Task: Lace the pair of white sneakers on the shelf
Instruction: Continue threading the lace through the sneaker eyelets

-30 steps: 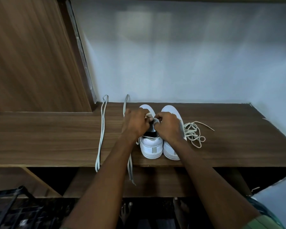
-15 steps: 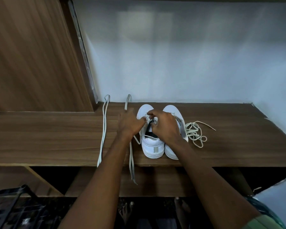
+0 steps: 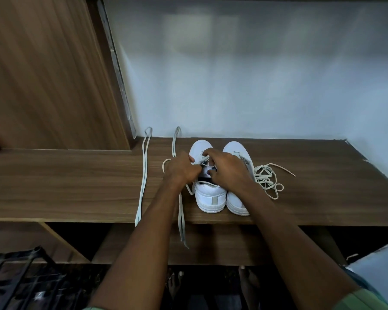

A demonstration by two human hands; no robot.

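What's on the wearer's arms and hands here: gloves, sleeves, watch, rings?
Both hands, left hand and right hand, are bare: no gloves, and no watch, band or ring shows. Forearms are uncovered up to near the frame's bottom edge, where a green sleeve shows on the right arm and only a sliver on the left.

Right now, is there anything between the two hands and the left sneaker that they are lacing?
Nothing visible is in the way. The left hand and the right hand are both already on the left sneaker, working its lace at the eyelets. The right forearm crosses over the right sneaker.
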